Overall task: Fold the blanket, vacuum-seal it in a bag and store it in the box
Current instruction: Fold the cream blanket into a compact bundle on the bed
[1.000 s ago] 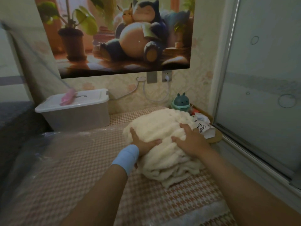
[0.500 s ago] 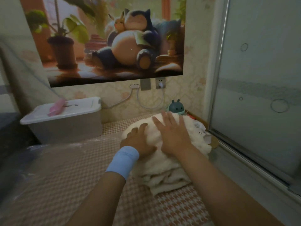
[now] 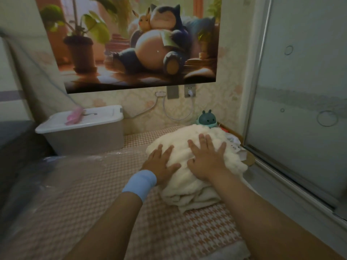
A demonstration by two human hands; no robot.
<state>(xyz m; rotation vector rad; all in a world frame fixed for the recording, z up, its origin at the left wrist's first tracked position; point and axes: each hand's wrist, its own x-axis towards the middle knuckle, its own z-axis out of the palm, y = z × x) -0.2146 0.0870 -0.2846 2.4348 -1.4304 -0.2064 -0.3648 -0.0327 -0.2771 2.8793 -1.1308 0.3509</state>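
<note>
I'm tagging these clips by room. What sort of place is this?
Probably a home bedroom: a folded cream blanket lies on a houndstooth bed cover, a cartoon poster hangs on the wallpapered wall, and a lidded plastic storage box stands nearby.

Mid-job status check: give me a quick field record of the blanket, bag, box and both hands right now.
blanket: folded into a bundle, lying on the bed, right of centre
left hand: flat on the blanket's top, fingers straight
right hand: flat on the blanket beside the left, fingers spread
bag: clear, lying on the bed left of the blanket; blanket not in it
box: back left, lid on
pink item: lying on the lid
progress: folding looks done; bagging not begun
</note>
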